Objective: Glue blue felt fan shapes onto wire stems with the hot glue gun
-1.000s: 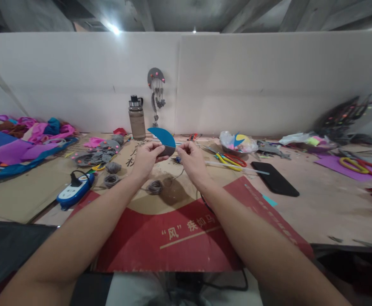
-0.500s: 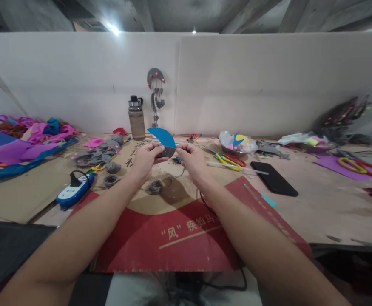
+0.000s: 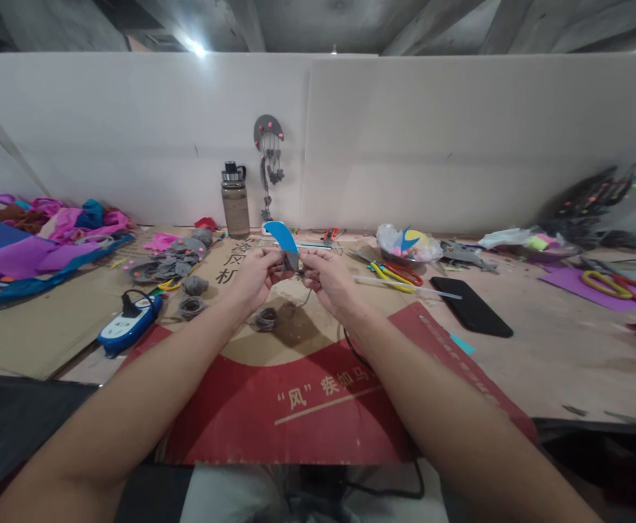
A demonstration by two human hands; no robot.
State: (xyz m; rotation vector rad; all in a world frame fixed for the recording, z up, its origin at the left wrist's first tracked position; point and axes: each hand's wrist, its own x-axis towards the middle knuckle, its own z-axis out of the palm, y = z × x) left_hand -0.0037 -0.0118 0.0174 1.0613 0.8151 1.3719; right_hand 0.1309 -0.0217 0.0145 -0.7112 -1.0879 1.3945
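Observation:
Both hands are raised together over the cardboard sheet point(image 3: 318, 407) at the middle of the table. My left hand point(image 3: 252, 276) pinches the lower end of a blue crescent-shaped felt piece point(image 3: 283, 236), which stands up edge-on above the fingers. My right hand point(image 3: 328, 280) has its fingers closed right beside the same lower end, touching it. A thin grey cord point(image 3: 302, 299) hangs below the hands toward a small coil of grey cord point(image 3: 266, 317) on the cardboard.
A water bottle point(image 3: 235, 200) stands at the back wall under a hung grey felt mobile point(image 3: 268, 156). Felt scraps point(image 3: 39, 243) and a blue power strip point(image 3: 126, 325) lie left. Scissors point(image 3: 391, 274), a black phone point(image 3: 470, 306) and a bowl point(image 3: 408, 245) lie right.
The blue felt piece has turned from showing its broad face to nearly edge-on. My right hand has moved in against my left hand at its lower end.

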